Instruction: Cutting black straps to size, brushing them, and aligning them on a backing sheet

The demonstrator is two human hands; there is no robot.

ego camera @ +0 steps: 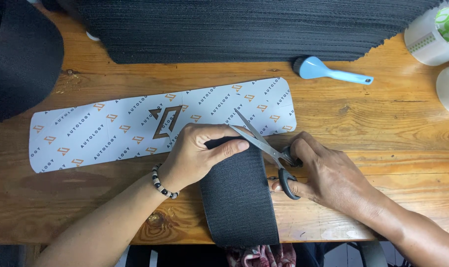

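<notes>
2 hands work at the near edge of a wooden table (382,113). Nearest, a wide strip of black fabric (239,198) lies across the table edge and hangs off toward the person, its far end under the left hand. Below it, off the table, a bit of patterned pink cloth (261,256) shows.

A left hand (197,153), with a black-and-white bead bracelet (162,183) on its wrist, presses down on the far end of the strip, fingers curled and thumb stretched flat along the top edge, pinning the fabric in place. Just right of it, the right hand (328,175) is closed around the black handles of a pair of scissors (264,146), fingers through the loops. Its blades stand open in a narrow V, pointing far-left over the strip's far right corner, close to the left thumb.

Beyond the hands lies a long pale card with rounded ends (100,131), printed with a repeating pattern and 1 larger angular mark. Farther right rests a light blue brush (328,71). At the far edge sits a tall stack of black sheets (244,29), with a big black roll (21,59) at far left and white containers (432,34) at far right.
</notes>
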